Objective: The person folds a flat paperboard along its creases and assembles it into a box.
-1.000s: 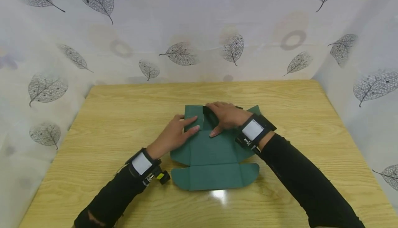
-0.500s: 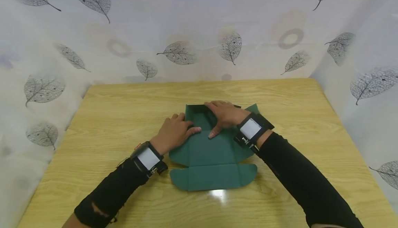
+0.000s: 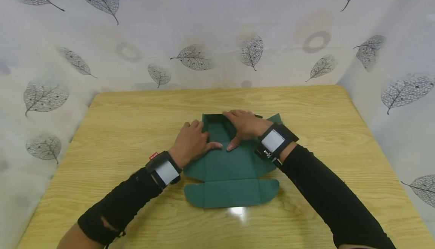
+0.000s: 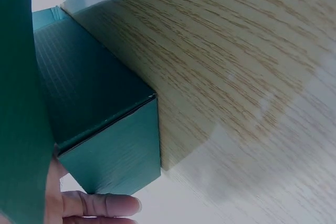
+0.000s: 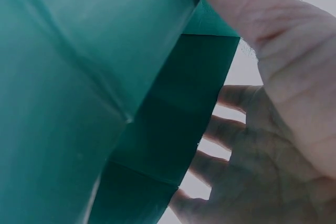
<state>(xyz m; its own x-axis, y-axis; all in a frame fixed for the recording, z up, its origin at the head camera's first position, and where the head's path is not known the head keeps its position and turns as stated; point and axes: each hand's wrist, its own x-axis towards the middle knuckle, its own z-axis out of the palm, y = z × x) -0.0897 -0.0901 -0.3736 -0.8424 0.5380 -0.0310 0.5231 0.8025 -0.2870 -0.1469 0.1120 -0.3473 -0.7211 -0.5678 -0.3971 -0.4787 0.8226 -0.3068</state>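
A dark green cardboard box [image 3: 229, 162], partly folded up, lies on the table in the head view. Its back wall stands, and its front panel with rounded side flaps is flat. My left hand [image 3: 192, 143] holds the left wall near the back corner, thumb inside and fingers outside. In the left wrist view, those fingers [image 4: 105, 204] are beside the box's corner [image 4: 121, 150]. My right hand [image 3: 246, 124] grips the back right part, thumb inside. The right wrist view has its other fingers [image 5: 210, 166] behind the standing wall [image 5: 170, 98].
The wooden table [image 3: 136, 117] reaches back to a pale curtain [image 3: 210, 22] printed with grey leaves, which also hangs at both sides. A raised right flap [image 3: 276, 119] sticks up beside my right wrist. Light glares off the table in front of the box.
My left hand has shifted outward and its fingers now reach outside the left wall. The panel at the back left has swung away, uncovering the inner corner. My right hand stays in place.
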